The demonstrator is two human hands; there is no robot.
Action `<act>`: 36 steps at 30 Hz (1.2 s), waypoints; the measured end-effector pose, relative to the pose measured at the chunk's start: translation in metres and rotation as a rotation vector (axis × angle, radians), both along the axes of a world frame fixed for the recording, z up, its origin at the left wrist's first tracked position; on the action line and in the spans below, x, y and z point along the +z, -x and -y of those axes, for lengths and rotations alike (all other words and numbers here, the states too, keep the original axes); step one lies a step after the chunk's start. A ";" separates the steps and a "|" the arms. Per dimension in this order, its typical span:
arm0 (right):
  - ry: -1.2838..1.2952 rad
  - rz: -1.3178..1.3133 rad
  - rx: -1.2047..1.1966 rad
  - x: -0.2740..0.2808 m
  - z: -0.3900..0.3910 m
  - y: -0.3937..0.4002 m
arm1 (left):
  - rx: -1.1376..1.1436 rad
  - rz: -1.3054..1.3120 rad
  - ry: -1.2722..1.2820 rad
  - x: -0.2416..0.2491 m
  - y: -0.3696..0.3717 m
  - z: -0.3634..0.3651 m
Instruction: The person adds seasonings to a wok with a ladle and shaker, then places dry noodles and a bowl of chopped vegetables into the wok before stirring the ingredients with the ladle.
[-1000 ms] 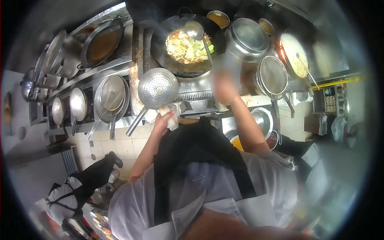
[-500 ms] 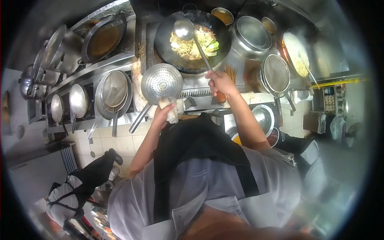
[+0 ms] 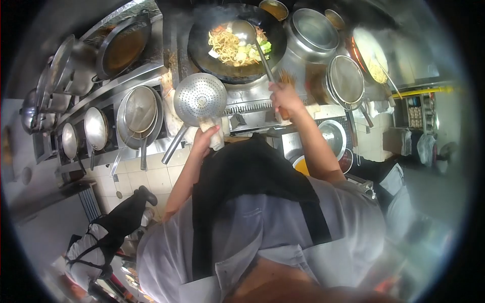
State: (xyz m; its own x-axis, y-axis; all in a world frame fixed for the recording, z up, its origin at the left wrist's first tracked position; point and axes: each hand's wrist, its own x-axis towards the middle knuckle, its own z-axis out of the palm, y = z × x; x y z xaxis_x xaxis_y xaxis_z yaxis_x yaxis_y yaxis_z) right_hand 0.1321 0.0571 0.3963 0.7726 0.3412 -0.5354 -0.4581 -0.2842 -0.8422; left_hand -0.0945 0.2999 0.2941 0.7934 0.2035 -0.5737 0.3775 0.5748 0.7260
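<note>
My right hand [image 3: 286, 98] is closed around the long handle of a metal ladle [image 3: 264, 61], whose brown grip end sticks out below my fist. The ladle's bowl rests over noodles [image 3: 227, 45] with cabbage and other vegetables in a large dark wok [image 3: 202, 63]. My left hand [image 3: 204, 140] is closed on a crumpled whitish cloth [image 3: 217, 140]; whatever is inside the cloth is hidden. Just above that hand lies a round perforated strainer [image 3: 200, 99], its metal handle slanting down to the left. A bamboo brush [image 3: 287, 80] stands beside my right hand.
Metal pots [image 3: 314, 33] and a mesh strainer [image 3: 346, 80] stand to the right of the wok. Farther right, a second wok [image 3: 368, 48] holds pale food. Several pans [image 3: 96, 127] line the left counter. Another person [image 3: 108, 227] stands at lower left.
The ladle's bowl has shifted right across the noodles, and my right hand has moved slightly right. The noodles are bunched differently. My left hand keeps its hold on the cloth.
</note>
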 end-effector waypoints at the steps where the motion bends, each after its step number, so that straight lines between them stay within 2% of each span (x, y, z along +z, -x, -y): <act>1: -0.006 -0.048 0.013 0.017 0.006 -0.003 | -0.002 0.001 0.006 -0.002 -0.001 0.001; 5: -0.086 -0.087 0.058 0.057 0.029 0.018 | -0.007 -0.007 0.002 -0.007 -0.005 0.004; 8: -0.102 -0.167 0.063 0.053 0.034 0.018 | -0.014 0.001 0.026 -0.002 -0.013 0.008; 9: -0.133 -0.179 0.073 0.023 0.037 0.009 | -0.024 -0.006 0.031 -0.004 -0.015 0.009; 10: -0.129 -0.185 0.061 0.016 0.036 0.010 | -0.047 -0.016 0.034 -0.007 -0.018 0.009; 12: 0.091 0.080 0.103 0.009 0.024 0.011 | -0.068 -0.021 0.043 -0.011 -0.024 0.011; 13: 0.219 0.176 0.121 0.024 0.019 0.019 | -0.086 0.000 0.020 -0.011 -0.026 0.011; 16: 0.139 0.152 0.036 0.041 0.035 0.034 | -0.077 0.024 -0.010 -0.005 -0.021 0.014; 18: 0.138 0.155 0.041 0.033 0.041 0.038 | -0.050 0.049 -0.022 0.007 -0.027 0.016; 20: 0.077 0.032 -0.076 0.013 0.043 0.039 | 0.019 -0.075 -0.052 0.019 -0.027 0.023; 24: -0.194 -0.183 -0.116 0.018 0.039 0.020 | -0.016 -0.036 -0.067 0.006 -0.029 0.027; 26: -0.163 -0.136 -0.079 0.025 0.040 0.032 | -0.102 0.057 -0.122 0.004 -0.028 0.023; 28: -0.185 -0.171 -0.001 0.032 0.044 0.034 | -0.093 0.062 -0.111 0.009 -0.032 0.023; 30: -0.183 -0.247 0.020 0.012 0.042 0.024 | -0.087 0.059 -0.091 0.010 -0.030 0.029; 33: 0.190 0.174 0.114 0.006 0.023 0.027 | -0.095 0.046 -0.045 0.012 -0.033 0.029; 36: 0.067 0.047 0.083 0.032 0.025 0.032 | -0.097 0.039 -0.110 0.021 -0.029 0.028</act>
